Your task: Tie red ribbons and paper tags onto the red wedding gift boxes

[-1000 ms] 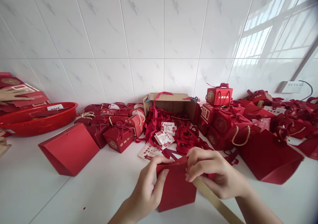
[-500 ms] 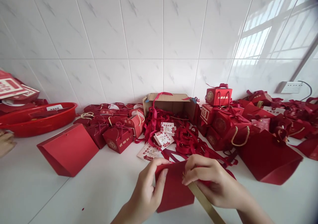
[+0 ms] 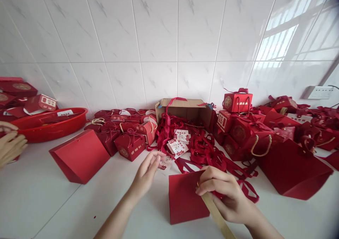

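My left hand (image 3: 148,169) reaches forward, thumb and fingers pinched at the edge of a small printed card (image 3: 165,163) that looks blurred. My right hand (image 3: 221,193) is closed on the top right of a red gift box (image 3: 186,200), which stands upright on the white table. A gold ribbon (image 3: 218,216) hangs from the box's top under the right fingers and runs toward the bottom of the view. More printed cards (image 3: 178,148) and dark red ribbons (image 3: 205,150) lie just beyond, in front of an open cardboard box (image 3: 186,109).
Another red box (image 3: 81,157) stands at left, a larger one (image 3: 295,172) at right. Piles of small red boxes (image 3: 129,145) line the tiled wall. At far left, another person's hands (image 3: 12,145) are beside a red basin (image 3: 53,129).
My left hand has let go of the red box and moved forward and left to the nearest card. The right hand stays on the box and ribbon. The view has shifted slightly.
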